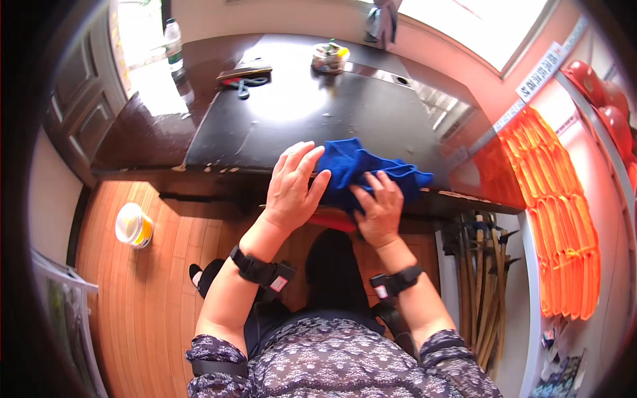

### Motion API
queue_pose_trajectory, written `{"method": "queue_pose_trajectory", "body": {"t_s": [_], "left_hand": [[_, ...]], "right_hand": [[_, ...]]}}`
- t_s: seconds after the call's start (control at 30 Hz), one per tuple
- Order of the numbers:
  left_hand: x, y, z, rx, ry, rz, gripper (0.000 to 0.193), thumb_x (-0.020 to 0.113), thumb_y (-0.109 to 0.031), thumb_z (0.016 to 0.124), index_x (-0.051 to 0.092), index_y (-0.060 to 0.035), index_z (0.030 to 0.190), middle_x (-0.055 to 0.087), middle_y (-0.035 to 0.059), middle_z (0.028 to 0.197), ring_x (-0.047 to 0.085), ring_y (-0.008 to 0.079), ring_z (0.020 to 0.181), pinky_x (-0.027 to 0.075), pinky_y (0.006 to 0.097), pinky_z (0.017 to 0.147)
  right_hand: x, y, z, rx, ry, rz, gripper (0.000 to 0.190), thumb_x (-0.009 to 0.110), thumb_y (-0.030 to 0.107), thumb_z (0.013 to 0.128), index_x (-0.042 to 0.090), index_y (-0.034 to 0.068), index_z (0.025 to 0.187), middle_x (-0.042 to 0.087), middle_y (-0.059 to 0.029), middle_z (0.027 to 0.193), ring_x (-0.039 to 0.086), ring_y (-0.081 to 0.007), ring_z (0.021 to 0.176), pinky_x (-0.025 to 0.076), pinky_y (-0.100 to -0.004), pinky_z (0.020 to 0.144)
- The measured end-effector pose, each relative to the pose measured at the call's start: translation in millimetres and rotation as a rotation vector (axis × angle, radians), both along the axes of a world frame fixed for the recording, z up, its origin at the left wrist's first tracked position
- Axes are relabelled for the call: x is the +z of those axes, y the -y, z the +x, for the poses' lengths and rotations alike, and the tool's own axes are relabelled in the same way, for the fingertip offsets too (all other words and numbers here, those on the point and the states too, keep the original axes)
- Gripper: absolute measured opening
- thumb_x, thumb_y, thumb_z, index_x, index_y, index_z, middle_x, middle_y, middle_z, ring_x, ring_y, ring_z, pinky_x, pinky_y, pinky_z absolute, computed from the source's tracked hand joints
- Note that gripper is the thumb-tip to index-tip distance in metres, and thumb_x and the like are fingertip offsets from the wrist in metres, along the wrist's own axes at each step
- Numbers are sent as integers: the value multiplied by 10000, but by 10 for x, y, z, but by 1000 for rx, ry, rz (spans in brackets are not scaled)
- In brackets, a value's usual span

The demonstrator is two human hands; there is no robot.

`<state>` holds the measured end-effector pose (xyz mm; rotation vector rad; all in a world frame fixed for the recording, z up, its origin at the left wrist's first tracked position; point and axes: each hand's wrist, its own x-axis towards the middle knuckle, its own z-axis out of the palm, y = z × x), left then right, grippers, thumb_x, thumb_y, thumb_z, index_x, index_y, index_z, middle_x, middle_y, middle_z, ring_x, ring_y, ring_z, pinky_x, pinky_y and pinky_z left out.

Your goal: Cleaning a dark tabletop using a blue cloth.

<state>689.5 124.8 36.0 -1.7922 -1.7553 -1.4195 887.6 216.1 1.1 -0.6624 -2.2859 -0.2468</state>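
A crumpled blue cloth (351,161) lies over the front edge of a dark, glossy desk (298,129), part of it hanging down. My right hand (380,206) rests on the cloth's right part with bent fingers; whether it grips the fabric cannot be told. Just left of the cloth, my left hand (297,186) is raised at the desk edge, its fingers extended and its thumb apart, close to the fabric. Both wrists wear black straps with small devices.
Farther back on the desk stand a plastic bottle (173,45), scissors (244,84) beside a flat case (254,67), and a filled clear container (330,58). A bucket (133,225) is on the floor at left. Wooden-handled tools (480,283) and orange folded fabric (557,219) are at right.
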Motion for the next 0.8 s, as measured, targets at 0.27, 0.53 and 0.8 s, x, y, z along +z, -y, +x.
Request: {"method": "queue_pose_trajectory", "body": {"t_s": [0.27, 0.53, 0.8], "left_hand": [[-262, -489, -55, 298, -243, -94, 458, 514, -334, 956, 508, -106, 1353, 475, 174, 1384, 419, 364, 1292, 274, 481, 1102], [-327, -430, 10, 380, -416, -118, 431, 494, -354, 944, 560, -168, 1327, 567, 68, 1323, 502, 257, 1241, 257, 459, 1116], [-362, -476, 25, 374, -425, -52, 414, 495, -348, 935, 593, -164, 1294, 609, 33, 1265, 546, 224, 1174, 279, 443, 1101]], "right_hand": [[-19, -640, 942, -158, 75, 54, 813, 835, 146, 562, 506, 225, 1302, 467, -84, 1375, 420, -295, 1303, 337, -459, 1065], [-58, -1586, 2820, -570, 62, -143, 860, 801, 110, 680, 399, 151, 1439, 418, -186, 1424, 389, -368, 1327, 319, -420, 1120], [-445, -1528, 2860, -495, -698, -752, 660, 645, 197, 917, 325, -9, 1456, 510, -147, 1363, 494, -210, 1217, 375, -338, 1048]]}}
